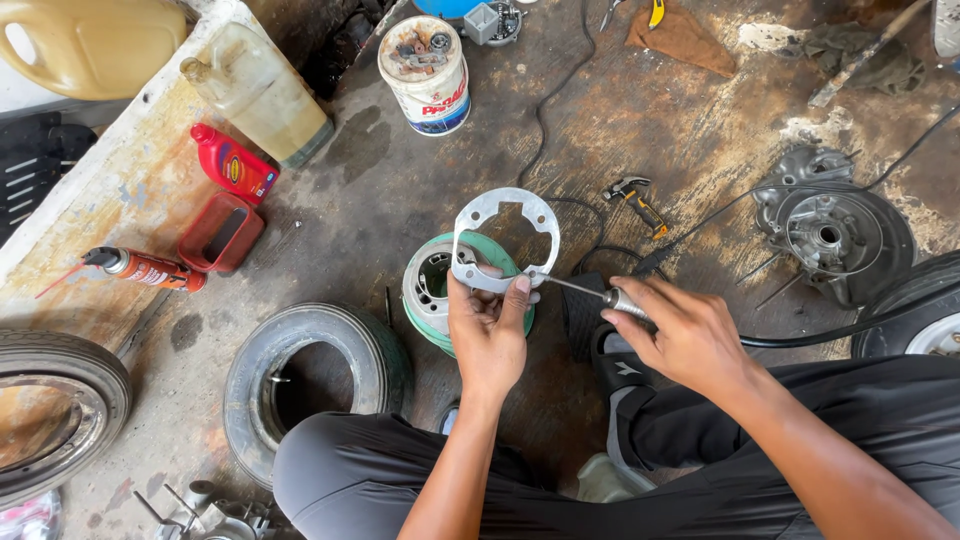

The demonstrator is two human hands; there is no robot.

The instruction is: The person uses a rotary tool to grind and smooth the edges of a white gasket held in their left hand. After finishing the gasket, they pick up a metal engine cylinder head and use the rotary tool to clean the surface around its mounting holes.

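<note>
left hand (487, 335) pinches the lower edge of a flat grey metal gasket plate (503, 238), which stands up above the fingers. right hand (682, 335) is clenched around a slim metal pick tool (590, 291), its tip touching the plate's lower right corner, just right of the left thumb. judgement: keep the plate steady, work the tip along the edge with light pressure so it won't slip toward the thumb. green-rimmed hub (432, 292) sits just behind and below the plate; small hammer (636, 200) lies beyond the tool.
</note>
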